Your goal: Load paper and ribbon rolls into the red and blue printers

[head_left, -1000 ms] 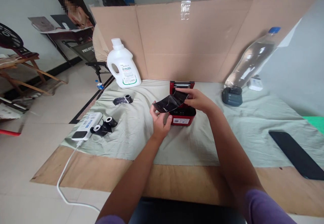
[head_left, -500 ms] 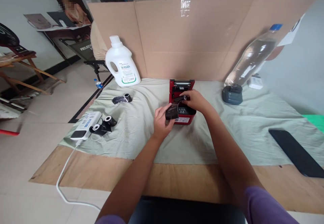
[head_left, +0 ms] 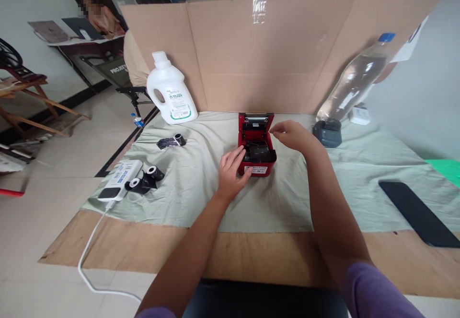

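Open red machine [head_left: 269, 169] between both hands, black film [head_left: 260, 154] inside it, left hand [head_left: 231, 173] loosely spread at its near-left edge, gripping nothing, right hand [head_left: 293, 137] half-curled beside the lid [head_left: 256, 121], hold unclear

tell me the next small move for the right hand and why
Probably ease the right hand onto the raised lid: it is close beside it, the left hand is at the near left of the red device, and black film already lies inside.
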Available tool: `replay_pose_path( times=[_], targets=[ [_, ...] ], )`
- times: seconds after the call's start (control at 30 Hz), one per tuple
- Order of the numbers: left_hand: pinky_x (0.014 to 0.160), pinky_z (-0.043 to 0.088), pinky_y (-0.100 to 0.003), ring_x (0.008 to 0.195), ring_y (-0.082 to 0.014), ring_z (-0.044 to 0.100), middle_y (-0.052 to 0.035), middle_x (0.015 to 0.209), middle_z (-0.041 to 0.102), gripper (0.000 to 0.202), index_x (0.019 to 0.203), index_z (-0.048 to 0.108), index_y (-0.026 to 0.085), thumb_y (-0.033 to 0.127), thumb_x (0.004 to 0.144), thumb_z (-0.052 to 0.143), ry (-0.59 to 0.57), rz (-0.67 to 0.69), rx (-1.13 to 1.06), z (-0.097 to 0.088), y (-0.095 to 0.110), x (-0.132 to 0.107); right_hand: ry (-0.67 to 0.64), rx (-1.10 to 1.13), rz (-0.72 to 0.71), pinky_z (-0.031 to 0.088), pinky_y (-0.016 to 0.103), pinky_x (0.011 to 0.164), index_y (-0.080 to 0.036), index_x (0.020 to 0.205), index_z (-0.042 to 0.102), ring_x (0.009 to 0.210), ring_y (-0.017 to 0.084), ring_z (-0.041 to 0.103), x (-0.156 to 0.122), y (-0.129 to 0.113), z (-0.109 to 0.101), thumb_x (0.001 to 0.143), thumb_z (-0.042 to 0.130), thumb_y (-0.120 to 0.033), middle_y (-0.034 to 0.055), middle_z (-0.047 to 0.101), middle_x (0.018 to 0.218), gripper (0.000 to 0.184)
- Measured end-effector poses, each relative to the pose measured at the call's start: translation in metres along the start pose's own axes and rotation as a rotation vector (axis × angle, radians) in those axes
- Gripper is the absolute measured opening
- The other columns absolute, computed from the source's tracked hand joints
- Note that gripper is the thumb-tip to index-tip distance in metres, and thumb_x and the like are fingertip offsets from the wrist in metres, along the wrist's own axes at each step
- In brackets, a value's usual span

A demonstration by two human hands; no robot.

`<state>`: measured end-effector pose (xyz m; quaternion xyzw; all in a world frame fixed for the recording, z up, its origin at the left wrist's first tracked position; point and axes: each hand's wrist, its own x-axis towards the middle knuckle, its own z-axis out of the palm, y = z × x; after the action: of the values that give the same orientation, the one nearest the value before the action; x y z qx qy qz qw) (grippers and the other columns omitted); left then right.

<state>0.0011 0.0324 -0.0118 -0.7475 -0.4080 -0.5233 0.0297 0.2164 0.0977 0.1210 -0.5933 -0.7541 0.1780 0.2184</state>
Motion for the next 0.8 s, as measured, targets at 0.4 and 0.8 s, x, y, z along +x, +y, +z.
replay_pose_path(
  times=[0.4, 0.8],
  targets=[
    [0.099, 0.037, -0.044, 0.121, -0.0265, 0.05, -0.0043, 0.134, 0.063, 0.035, 0.125, 0.065, 0.034, 0.023, 0.092, 0.058, -0.099, 0.076, 0.177, -0.001, 0.01, -0.002, 0.372, 0.212, 0.041, 0.049, 0.045, 0.092, -0.015, 0.124, 0.056, 0.1, 0.027, 0.064, 0.022, 0.014, 0.03, 0.076, 0.059, -0.017, 0.0147, 0.066, 0.121, 0.049],
    [0.088, 0.035, -0.037, 0.094, -0.0169, 0.064, 0.0002, 0.095, 0.076, 0.02, 0.104, 0.073, 0.03, 0.021, 0.094, 0.059, -0.035, 0.149, 0.078, -0.014, 0.023, -0.005, 0.215, 0.329, -0.023, 0.051, 0.042, 0.088, -0.019, 0.089, 0.069, 0.088, 0.022, 0.063, 0.007, 0.026, 0.035, 0.079, 0.059, -0.031, 0.0073, 0.069, 0.096, 0.019]
  ],
)
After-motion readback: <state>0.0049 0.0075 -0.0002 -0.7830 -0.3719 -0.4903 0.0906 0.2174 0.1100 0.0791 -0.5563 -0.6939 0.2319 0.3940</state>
